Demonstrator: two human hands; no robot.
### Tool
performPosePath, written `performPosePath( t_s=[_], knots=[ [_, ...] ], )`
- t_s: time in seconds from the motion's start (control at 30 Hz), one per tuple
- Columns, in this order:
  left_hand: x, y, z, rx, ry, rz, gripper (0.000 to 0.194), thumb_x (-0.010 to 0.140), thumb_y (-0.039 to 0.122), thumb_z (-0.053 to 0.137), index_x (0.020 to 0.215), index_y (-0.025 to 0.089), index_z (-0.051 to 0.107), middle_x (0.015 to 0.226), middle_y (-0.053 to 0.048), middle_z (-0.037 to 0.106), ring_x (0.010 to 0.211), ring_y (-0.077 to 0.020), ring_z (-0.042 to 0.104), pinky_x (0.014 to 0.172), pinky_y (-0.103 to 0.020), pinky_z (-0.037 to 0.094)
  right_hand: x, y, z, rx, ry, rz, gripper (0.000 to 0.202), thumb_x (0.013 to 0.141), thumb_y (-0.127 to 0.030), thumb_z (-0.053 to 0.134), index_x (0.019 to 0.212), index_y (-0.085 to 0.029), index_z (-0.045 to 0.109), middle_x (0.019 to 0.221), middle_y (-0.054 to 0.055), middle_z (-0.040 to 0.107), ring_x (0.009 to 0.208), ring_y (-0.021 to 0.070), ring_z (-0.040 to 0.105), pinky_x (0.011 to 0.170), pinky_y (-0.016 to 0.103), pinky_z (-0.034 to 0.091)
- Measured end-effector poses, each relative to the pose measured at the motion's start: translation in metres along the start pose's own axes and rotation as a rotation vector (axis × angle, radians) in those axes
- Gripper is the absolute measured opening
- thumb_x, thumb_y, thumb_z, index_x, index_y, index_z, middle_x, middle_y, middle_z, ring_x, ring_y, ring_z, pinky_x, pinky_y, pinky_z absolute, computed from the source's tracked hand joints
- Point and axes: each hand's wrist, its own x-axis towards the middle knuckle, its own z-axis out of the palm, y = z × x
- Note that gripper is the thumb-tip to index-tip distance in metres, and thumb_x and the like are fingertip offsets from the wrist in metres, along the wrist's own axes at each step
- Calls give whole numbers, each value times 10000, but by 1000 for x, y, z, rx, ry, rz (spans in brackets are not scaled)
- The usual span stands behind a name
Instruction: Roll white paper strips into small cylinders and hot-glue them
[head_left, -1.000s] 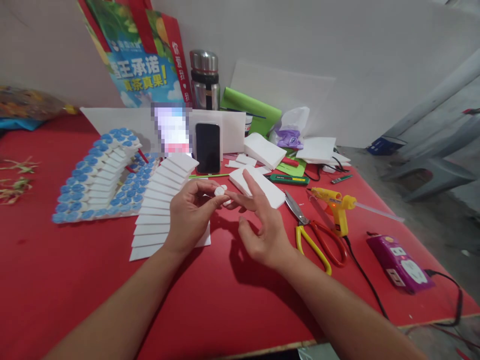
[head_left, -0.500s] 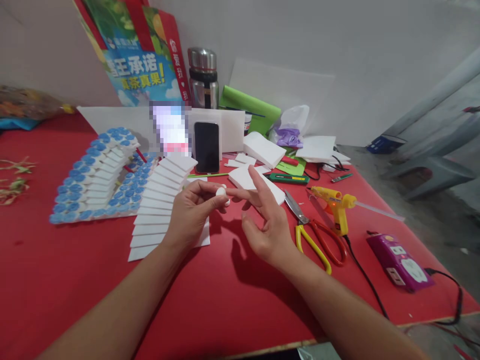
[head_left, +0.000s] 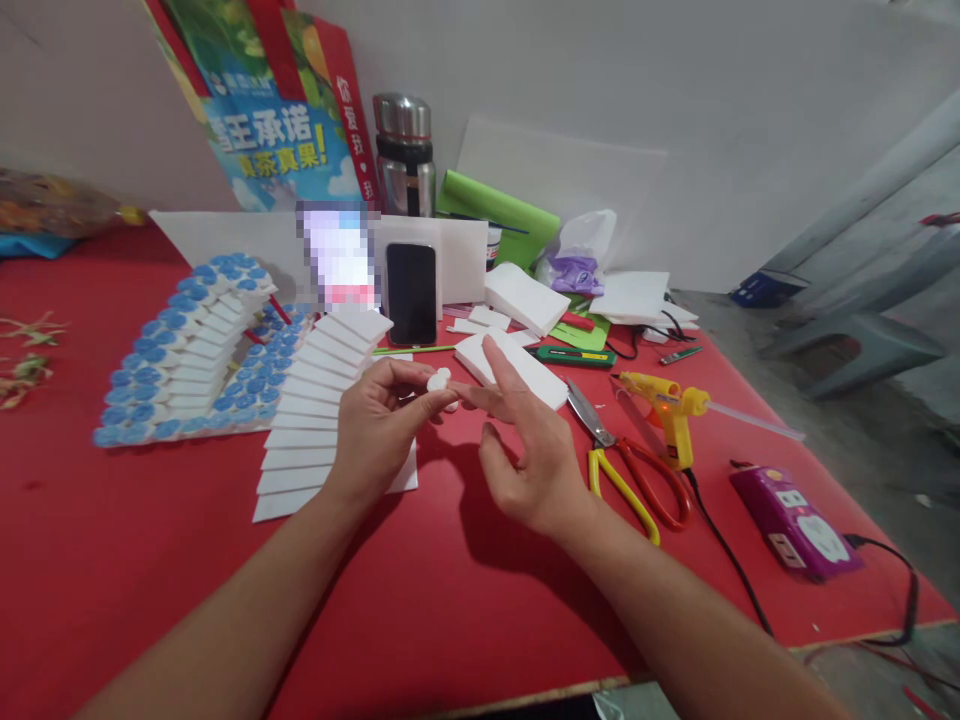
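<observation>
A small white rounded piece (head_left: 438, 380) is pinched between the thumb and fingers of my left hand (head_left: 375, 425); its exact kind is too small to tell. My right hand (head_left: 534, 460) faces it with fingers apart, the index finger raised and another fingertip touching or nearly touching the piece. Just beyond and under my left hand lies a fanned, stair-like row of white strips (head_left: 300, 440). Farther left stands a stepped model (head_left: 199, 350) covered with blue-and-white round pieces. White sheets (head_left: 517, 365) lie behind my right hand.
On the red table (head_left: 420, 620), to the right, are pliers-like shears (head_left: 604, 440), a yellow glue gun (head_left: 671, 405) and a purple power socket (head_left: 799, 525) with cords. A green utility knife (head_left: 574, 357), a phone (head_left: 412, 293) and a steel flask (head_left: 405, 155) stand or lie behind.
The white piece has turned slightly in my left fingertips. My right hand has shifted a little, its raised index finger tilting left. The view has moved slightly.
</observation>
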Motion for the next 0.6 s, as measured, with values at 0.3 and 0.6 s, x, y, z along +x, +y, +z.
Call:
performPosePath(
  t_s=[0.3, 0.6],
  knots=[
    [-4, -5, -3, 99, -67, 90, 224, 747, 294, 884, 833, 192, 705, 935, -43, 735, 810, -186, 700, 710, -307, 582, 1, -1, -2, 149, 62, 209, 833, 913, -65, 506, 1660, -323, 243, 1309, 61, 745, 1163, 244, 693, 895, 409, 599],
    [-5, -3, -2, 155, -66, 107, 189, 760, 268, 870, 825, 191, 710, 897, -31, 732, 813, -176, 682, 712, -292, 568, 2, -3, 0, 113, 37, 156, 845, 893, -54, 494, 1661, -294, 238, 1330, 74, 737, 1202, 244, 689, 969, 449, 583]
  ],
)
